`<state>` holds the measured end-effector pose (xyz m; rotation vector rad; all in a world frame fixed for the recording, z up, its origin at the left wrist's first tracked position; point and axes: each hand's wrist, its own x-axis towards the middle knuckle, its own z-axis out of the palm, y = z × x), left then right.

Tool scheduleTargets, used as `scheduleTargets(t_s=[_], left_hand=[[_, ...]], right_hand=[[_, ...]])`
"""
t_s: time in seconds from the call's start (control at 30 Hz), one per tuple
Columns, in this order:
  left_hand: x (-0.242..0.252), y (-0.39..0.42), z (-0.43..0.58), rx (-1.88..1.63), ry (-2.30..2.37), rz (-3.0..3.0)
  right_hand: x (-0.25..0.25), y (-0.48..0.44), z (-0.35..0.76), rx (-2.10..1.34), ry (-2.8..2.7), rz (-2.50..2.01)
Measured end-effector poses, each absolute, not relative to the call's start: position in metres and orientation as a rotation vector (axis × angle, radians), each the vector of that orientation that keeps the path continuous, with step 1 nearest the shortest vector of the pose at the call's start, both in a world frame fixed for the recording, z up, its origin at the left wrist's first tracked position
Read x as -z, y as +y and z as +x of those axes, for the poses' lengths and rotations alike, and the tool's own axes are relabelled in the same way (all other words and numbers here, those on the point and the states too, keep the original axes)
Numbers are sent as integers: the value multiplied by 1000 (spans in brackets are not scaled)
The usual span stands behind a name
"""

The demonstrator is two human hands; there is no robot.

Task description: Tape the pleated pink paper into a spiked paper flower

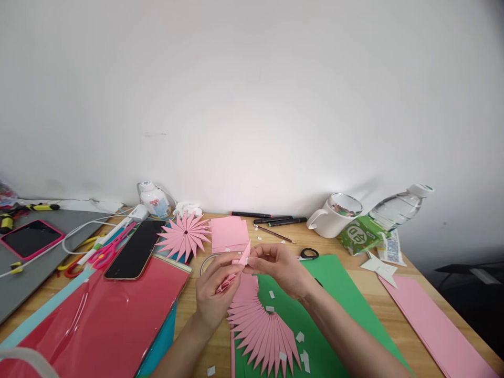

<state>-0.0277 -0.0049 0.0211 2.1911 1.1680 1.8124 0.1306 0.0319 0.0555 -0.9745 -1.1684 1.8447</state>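
Observation:
My left hand (217, 290) is closed round folded pink paper (226, 283), with one pointed piece sticking up past the fingertips. My right hand (280, 266) pinches at that piece, and a small white scrap (247, 261) shows at its fingertips. Just below both hands, a fan of pleated pink paper (263, 328) with pointed ends lies partly on a green sheet (326, 320). Beyond my left hand rests a finished-looking pink paper pinwheel (185, 234). Square pink sheets (229, 233) lie behind the hands. Several white scraps (300, 336) are scattered on the green sheet.
Black-handled scissors (309, 254), markers (281, 219) and a pencil (275, 233) lie farther back. At right are a mug (334, 215), a tilted water bottle (401, 207) and pink strips (437, 320). A phone (136, 251) rests on red sheets (118, 315) at left.

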Motion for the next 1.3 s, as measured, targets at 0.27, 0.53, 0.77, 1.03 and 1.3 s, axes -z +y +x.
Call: scheduleTargets(t_s=[0.27, 0.53, 0.77, 1.03, 1.3], left_hand=[[-15, -5, -31, -1847, 1123, 2243], [-9, -6, -35, -1793, 1116, 2326], [-16, -5, -31, -1810, 1120, 2267], [-13, -5, -32, -1818, 1108, 2265], [-18, -5, -30, -1831, 1159, 2279]], right_hand=[[-54, 31, 126, -1788, -1169, -1072], [-48, 34, 127, -1764, -1165, -1017], [-51, 32, 124, -1693, -1255, -946], [-55, 29, 127, -1736, -1214, -982], [-51, 35, 132, -1746, -1331, -947]])
